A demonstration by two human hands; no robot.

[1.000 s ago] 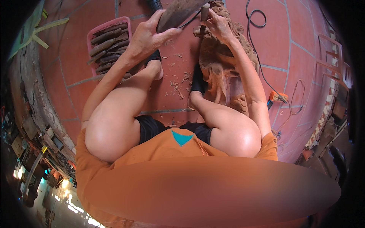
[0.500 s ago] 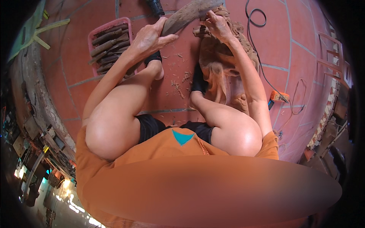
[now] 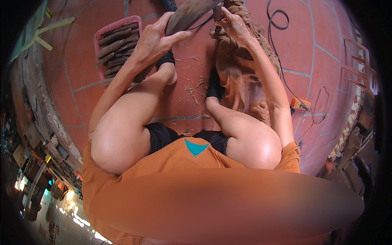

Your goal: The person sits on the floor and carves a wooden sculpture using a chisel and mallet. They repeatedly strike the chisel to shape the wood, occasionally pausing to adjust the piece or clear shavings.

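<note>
My left hand [image 3: 154,43] is closed round one end of a thick wooden mallet [image 3: 191,15], a rough grey-brown club slanting up to the right and cut off by the top edge. My right hand [image 3: 233,27] grips a slim dark chisel [image 3: 217,13], held upright over a brown wood carving [image 3: 230,55]. The chisel's tip is hard to make out against the wood. The carving lies on the floor beside my right leg, with folds and rounded shapes cut into it. The mallet's far end comes close to the top of the chisel.
A pink basket [image 3: 98,51] of several dark-handled tools [image 3: 118,49] stands on the left. Wood shavings [image 3: 191,93] litter the red tiles between my feet. A black cable [image 3: 274,53] runs down the right to an orange box [image 3: 300,103]. A black object [image 3: 167,5] lies at the top.
The mallet and my left hand have shifted a little up and left, drawing back from my right hand. The chisel beside my right hand now shows more plainly.
</note>
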